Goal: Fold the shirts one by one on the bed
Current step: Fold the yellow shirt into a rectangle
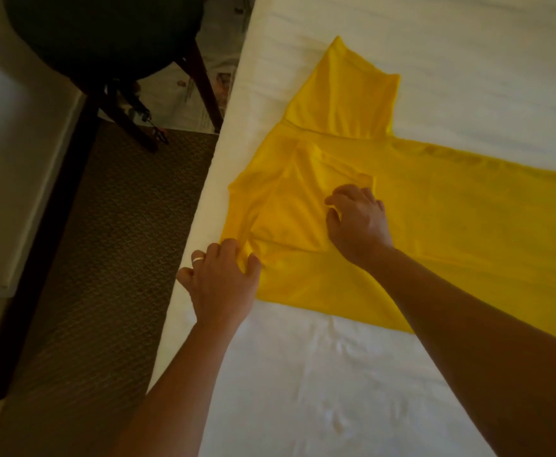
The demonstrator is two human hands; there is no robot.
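Note:
A yellow shirt [435, 206] lies spread on the white bed [336, 374], its body running off to the right and one sleeve [345, 94] pointing toward the far side. The near sleeve is folded in over the chest. My left hand [223, 282], with a ring on one finger, pinches the bunched yellow fabric at the shoulder near the bed's left edge. My right hand [357, 222] rests on the folded sleeve with curled fingers gripping its edge.
The bed's left edge [200, 206] drops to a dark patterned carpet [105, 258]. A dark round chair [105, 34] with wooden legs stands at the upper left, with papers on the floor under it. A pale wall or cabinet runs along the far left.

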